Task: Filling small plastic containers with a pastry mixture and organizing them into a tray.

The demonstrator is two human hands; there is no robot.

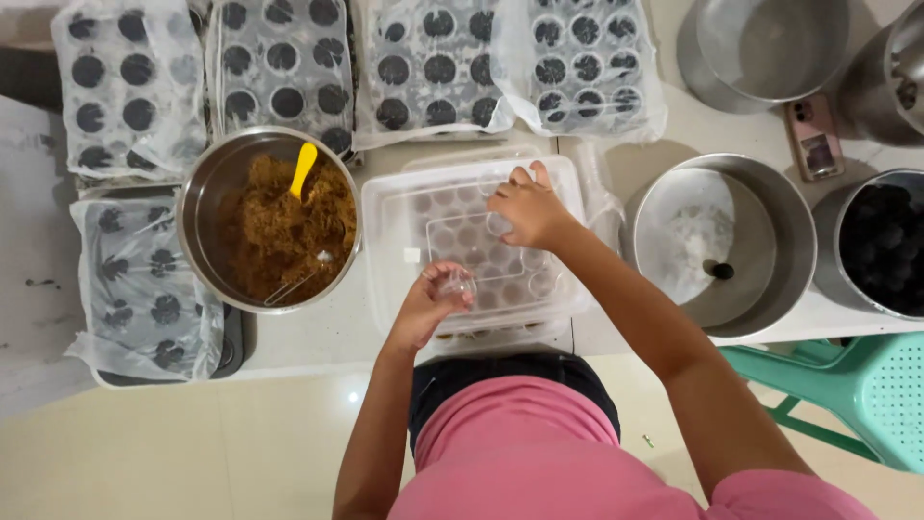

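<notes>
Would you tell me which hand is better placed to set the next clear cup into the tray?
Probably the right hand: it hangs over the clear tray with a small clear cup, while the left hand holds another cup nearer the tray's front edge.

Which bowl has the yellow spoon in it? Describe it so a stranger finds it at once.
Start at the clear plastic tray under the person's hands. Just left of it stands a round steel bowl of brown crumbly filling. It alone holds a yellow-handled spoon; the steel bowl right of the tray holds white powder.
</notes>
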